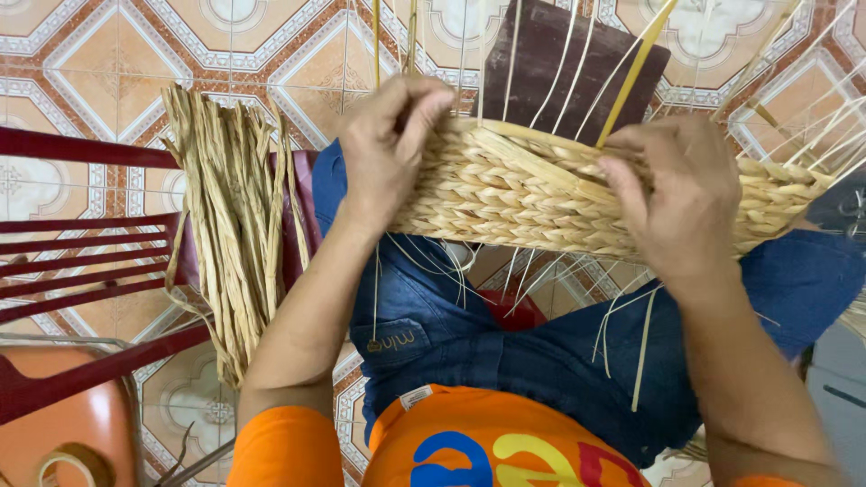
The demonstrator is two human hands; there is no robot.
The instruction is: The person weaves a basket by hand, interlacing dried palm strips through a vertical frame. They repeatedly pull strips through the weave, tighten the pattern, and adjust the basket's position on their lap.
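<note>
A half-woven basket (523, 194) of pale straw braid rests across my lap, with thin upright stakes (631, 68) rising from its rim. My left hand (388, 149) grips the basket's left end, thumb and fingers pinched on a strand at the rim. On the right part of the rim, my right hand (677, 194) closes its fingers over the top edge, next to a yellow stake. Loose thin fibres hang below the weave over my blue jeans (469, 334).
A bundle of dried straw strands (236, 225) lies draped over a dark red plastic chair (81, 271) at my left. A brown board (541, 54) lies on the patterned tile floor (108, 63) beyond the basket. An orange round object (63, 424) sits at the bottom left.
</note>
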